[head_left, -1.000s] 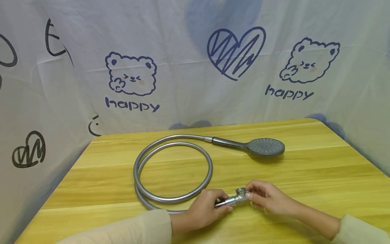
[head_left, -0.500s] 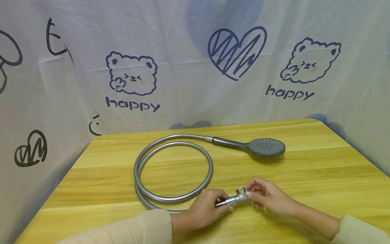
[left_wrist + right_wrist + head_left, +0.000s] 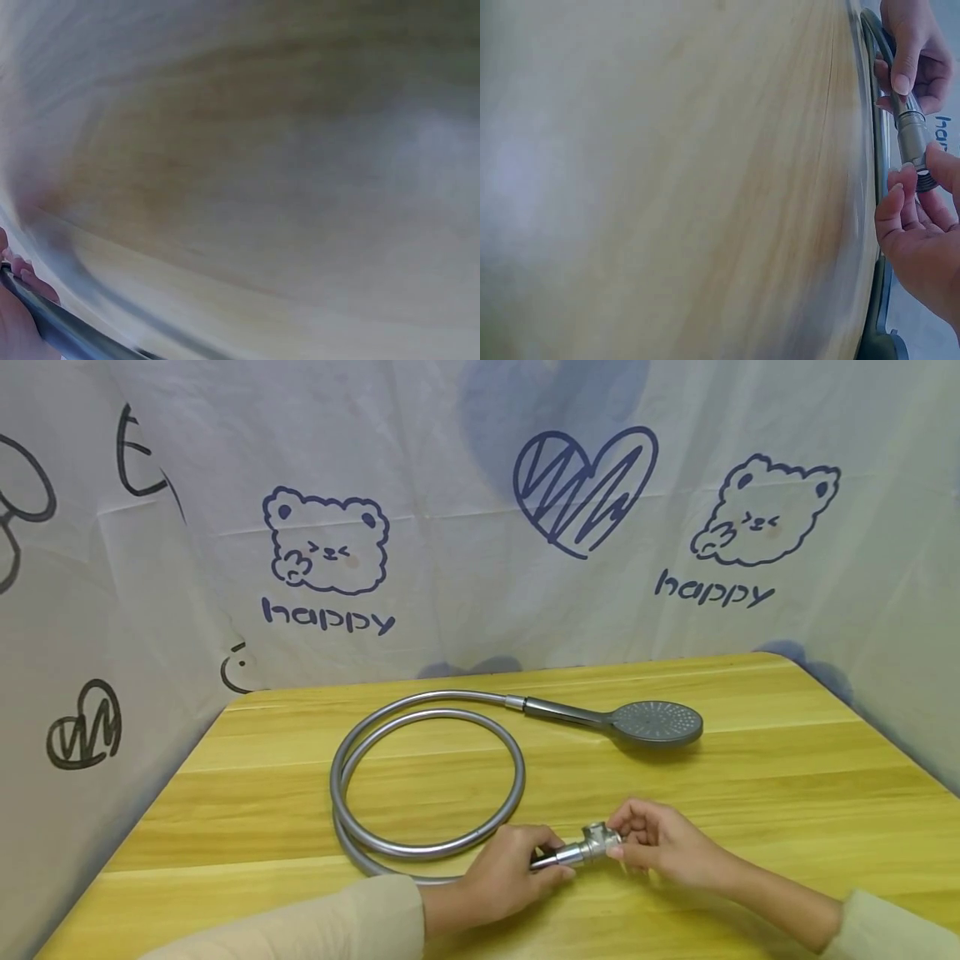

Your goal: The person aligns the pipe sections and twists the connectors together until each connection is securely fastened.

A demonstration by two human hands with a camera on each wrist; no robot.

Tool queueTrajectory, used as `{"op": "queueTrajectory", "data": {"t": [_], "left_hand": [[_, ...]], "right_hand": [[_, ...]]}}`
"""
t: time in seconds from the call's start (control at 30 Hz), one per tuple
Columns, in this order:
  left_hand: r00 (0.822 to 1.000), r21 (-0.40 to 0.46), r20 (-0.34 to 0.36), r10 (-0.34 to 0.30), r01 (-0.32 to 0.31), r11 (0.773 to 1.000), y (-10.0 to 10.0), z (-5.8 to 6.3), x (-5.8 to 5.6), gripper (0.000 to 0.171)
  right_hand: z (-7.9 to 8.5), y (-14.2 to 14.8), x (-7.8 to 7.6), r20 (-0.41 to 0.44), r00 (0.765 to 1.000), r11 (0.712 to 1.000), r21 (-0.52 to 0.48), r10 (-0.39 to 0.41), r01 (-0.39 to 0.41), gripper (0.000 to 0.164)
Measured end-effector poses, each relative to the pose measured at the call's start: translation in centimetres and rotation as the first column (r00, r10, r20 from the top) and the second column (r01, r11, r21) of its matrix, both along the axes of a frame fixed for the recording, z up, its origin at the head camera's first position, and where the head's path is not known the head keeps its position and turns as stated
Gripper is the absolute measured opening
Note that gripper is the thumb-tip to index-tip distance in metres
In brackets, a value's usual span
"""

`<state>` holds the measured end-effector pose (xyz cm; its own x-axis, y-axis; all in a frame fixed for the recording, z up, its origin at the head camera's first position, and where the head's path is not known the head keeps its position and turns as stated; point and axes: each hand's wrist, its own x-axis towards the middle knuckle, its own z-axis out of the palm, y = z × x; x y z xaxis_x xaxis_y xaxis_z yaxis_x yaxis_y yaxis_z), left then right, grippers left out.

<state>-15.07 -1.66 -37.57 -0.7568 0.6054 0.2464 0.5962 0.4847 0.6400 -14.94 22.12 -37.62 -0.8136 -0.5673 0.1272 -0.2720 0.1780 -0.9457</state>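
My left hand (image 3: 510,872) grips the grey shower hose (image 3: 517,777) just behind its chrome end nut (image 3: 570,854). A small silver pipe fitting (image 3: 597,841) with a raised side opening sits on the end of that nut. The thumb and fingers of my right hand (image 3: 663,847) pinch the fitting's free end. From the right wrist view, dark threads (image 3: 927,181) show between the right fingertips. A dark grey shower head (image 3: 656,724) lies face up farther back, joined to the hose's other end. In the left wrist view, the fingers wrap round the hose (image 3: 67,326).
The hose lies in a loop on the yellow wood-grain table (image 3: 262,793), left of centre. Behind the table hangs a white cloth (image 3: 450,568) with bear and heart drawings. More of the cloth hangs along both sides.
The fitting's side opening turns away and then back up. My right fingers shift slightly on the fitting's end. My left hand, the hose and the shower head stay in place.
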Motion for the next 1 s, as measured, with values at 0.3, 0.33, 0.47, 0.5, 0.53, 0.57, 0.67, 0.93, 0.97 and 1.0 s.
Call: {"op": "queueTrajectory", "data": {"t": [0.3, 0.33, 0.47, 0.5, 0.53, 0.57, 0.67, 0.93, 0.97, 1.0], "left_hand": [[0.995, -0.05, -0.088, 0.046, -0.05, 0.998, 0.1, 0.0, 0.2, 0.015], [0.994, -0.053, -0.097, 0.047, -0.053, 0.997, 0.1, 0.0, 0.2, 0.015], [0.996, -0.061, -0.079, 0.03, -0.035, 0.998, 0.1, -0.1, 0.0, 0.016], [0.998, -0.066, -0.067, 0.023, -0.028, 0.997, 0.1, 0.0, -0.1, 0.017], [0.998, -0.073, -0.055, 0.016, -0.02, 0.997, 0.1, 0.0, -0.1, 0.017], [0.999, -0.08, -0.042, 0.012, -0.015, 0.997, 0.1, 0.1, -0.2, 0.018], [0.999, -0.117, -0.038, 0.006, -0.01, 0.993, 0.1, 0.3, -0.3, 0.02], [0.994, -0.189, -0.111, 0.004, -0.026, 0.982, 0.3, 0.5, -0.6, 0.019], [0.993, -0.198, -0.119, 0.002, -0.025, 0.98, 0.3, 0.5, -0.7, 0.019], [0.992, -0.208, -0.128, -0.001, -0.026, 0.978, 0.3, 0.5, -0.8, 0.019]], "right_hand": [[0.2, -0.1, 0.3, -0.025, 0.999, 0.999, 0.039, -0.034, 0.035, 0.022], [0.3, -0.1, 0.3, -0.023, 0.999, 0.998, 0.047, -0.039, 0.04, 0.023], [0.4, -0.1, 0.4, -0.009, 0.999, 0.996, 0.075, -0.051, 0.052, 0.024], [0.4, -0.1, 0.4, -0.007, 0.999, 0.996, 0.078, -0.048, 0.049, 0.024], [0.3, -0.1, 0.3, -0.005, 0.999, 0.996, 0.081, -0.043, 0.044, 0.024], [0.3, 0.0, 0.3, -0.007, 0.999, 0.996, 0.085, -0.036, 0.037, 0.024], [0.2, 0.1, 0.0, -0.027, 1.0, 0.995, 0.1, -0.004, 0.007, 0.022], [0.4, 0.4, -0.9, -0.177, 0.984, 0.965, 0.258, -0.009, 0.055, 0.017], [0.4, 0.4, -1.0, -0.19, 0.982, 0.959, 0.275, -0.011, 0.064, 0.017], [0.4, 0.5, -1.1, -0.2, 0.98, 0.954, 0.291, -0.012, 0.072, 0.017]]}}
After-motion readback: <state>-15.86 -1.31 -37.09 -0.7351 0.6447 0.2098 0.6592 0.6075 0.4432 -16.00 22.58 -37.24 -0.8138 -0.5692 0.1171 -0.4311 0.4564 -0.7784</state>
